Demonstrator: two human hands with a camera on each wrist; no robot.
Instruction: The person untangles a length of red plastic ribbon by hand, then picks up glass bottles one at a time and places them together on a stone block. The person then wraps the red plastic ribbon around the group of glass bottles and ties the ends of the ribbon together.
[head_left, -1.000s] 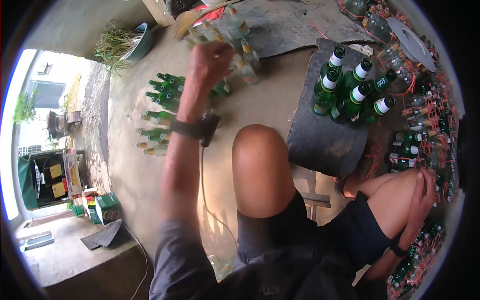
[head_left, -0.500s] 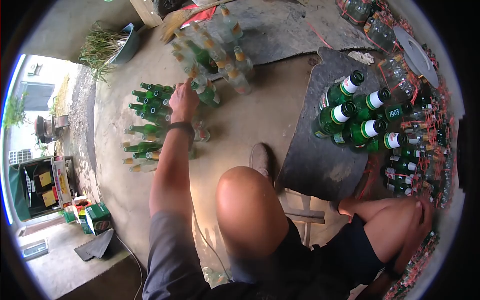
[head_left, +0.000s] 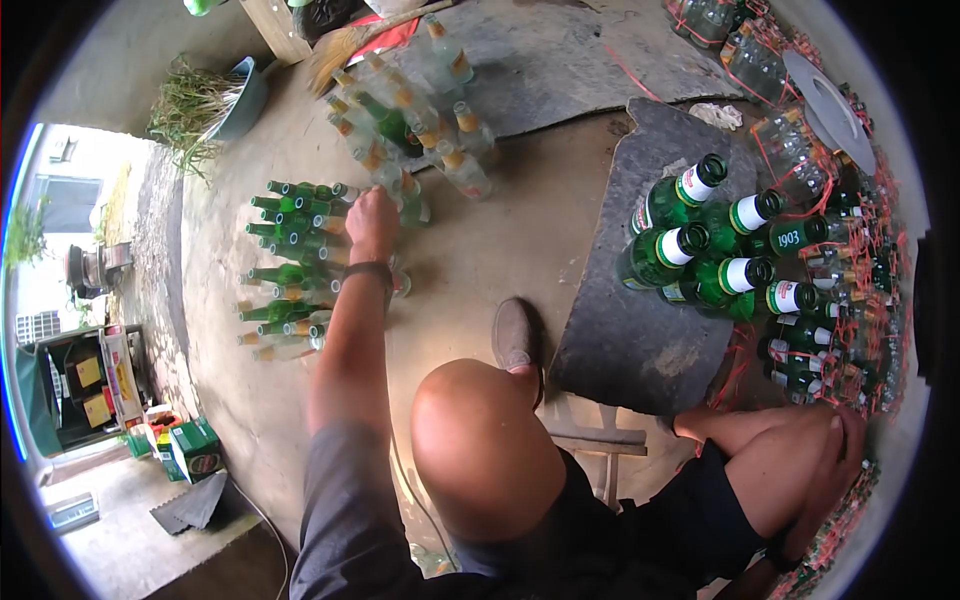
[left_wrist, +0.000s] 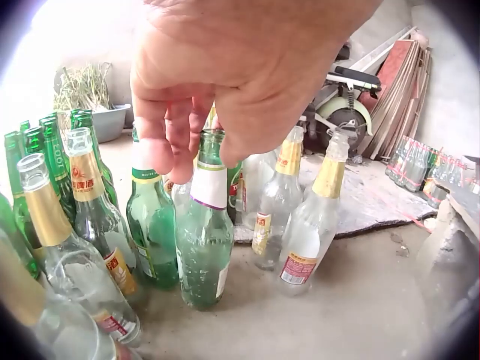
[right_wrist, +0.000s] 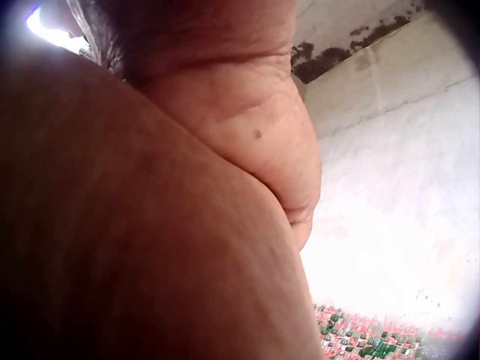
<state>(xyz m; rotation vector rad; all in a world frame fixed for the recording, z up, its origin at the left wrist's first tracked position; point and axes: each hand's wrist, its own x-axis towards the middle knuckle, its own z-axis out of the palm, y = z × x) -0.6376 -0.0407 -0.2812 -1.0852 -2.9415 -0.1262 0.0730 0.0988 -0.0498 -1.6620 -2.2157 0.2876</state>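
My left hand [head_left: 372,225] is between the group of green bottles [head_left: 300,222] and the clear bottles [head_left: 462,172] on the floor. In the left wrist view, the fingers and thumb of that hand [left_wrist: 232,82] are around the neck of an upright green bottle [left_wrist: 204,240] with a white neck label. Another green bottle [left_wrist: 152,229] stands just left of it, its top behind the fingers. My right hand [head_left: 835,445] rests on the bent knee at the right, holding nothing; the right wrist view shows part of it [right_wrist: 247,142] against skin.
Several green bottles [head_left: 735,275] stand on a dark board [head_left: 640,350] at the right. Red-tied bottles [head_left: 850,290] line the right side. A plant-filled basin [head_left: 240,105], a broom [head_left: 335,55] and a cable [head_left: 410,490] lie around the floor.
My left hand has come down from above the bottles and towards the left group. The head view has shifted. My right hand stays on the knee.
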